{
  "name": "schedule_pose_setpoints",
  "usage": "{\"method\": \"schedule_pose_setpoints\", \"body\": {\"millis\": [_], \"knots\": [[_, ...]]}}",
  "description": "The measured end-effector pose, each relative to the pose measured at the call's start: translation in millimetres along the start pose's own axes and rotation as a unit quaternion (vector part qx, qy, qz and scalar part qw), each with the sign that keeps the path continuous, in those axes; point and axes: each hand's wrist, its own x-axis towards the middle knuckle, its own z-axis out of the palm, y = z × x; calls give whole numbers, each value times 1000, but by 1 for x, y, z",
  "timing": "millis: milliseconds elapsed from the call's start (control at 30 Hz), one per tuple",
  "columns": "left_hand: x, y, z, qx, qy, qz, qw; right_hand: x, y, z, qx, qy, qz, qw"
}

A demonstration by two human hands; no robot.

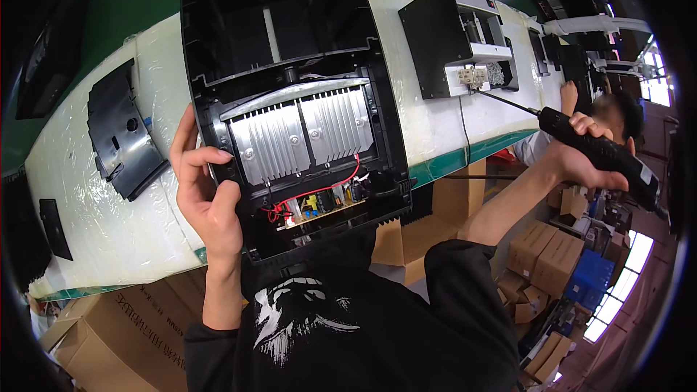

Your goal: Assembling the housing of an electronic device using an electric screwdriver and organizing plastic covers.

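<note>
A large black plastic housing (390, 127) stands open in front of me on the bench. Two ribbed silver heat sinks (270, 144) are seated in it, with screws in them. Below these lie red wires (319, 190) and a small circuit board (327, 212). My left hand (210, 199) is closed on the housing's left side wall, thumb and fingers on its edge. Out to the right, my right hand (577, 162) is wrapped round a black electric screwdriver (563, 129). Its long bit points to the front of a black-and-white screw feeder (435, 47); whether the tip touches a screw I cannot tell.
Flat black plastic panels (123, 134) lie on the plastic-wrapped white bench (163, 210) at left. Cardboard boxes (131, 334) stand below the green bench edge. A cable (465, 131) hangs from the feeder. Another person (613, 112) is at the far right, near black parts.
</note>
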Motion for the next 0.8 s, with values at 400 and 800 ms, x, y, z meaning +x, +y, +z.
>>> {"method": "schedule_pose_setpoints", "body": {"millis": [400,800], "knots": [[-1,-2,-1,-31,11,5,999,73,60,73,-29,-111,186,976],[-18,1,7,-45,80,34,995,52,4,47,119,-128,258,950]]}}
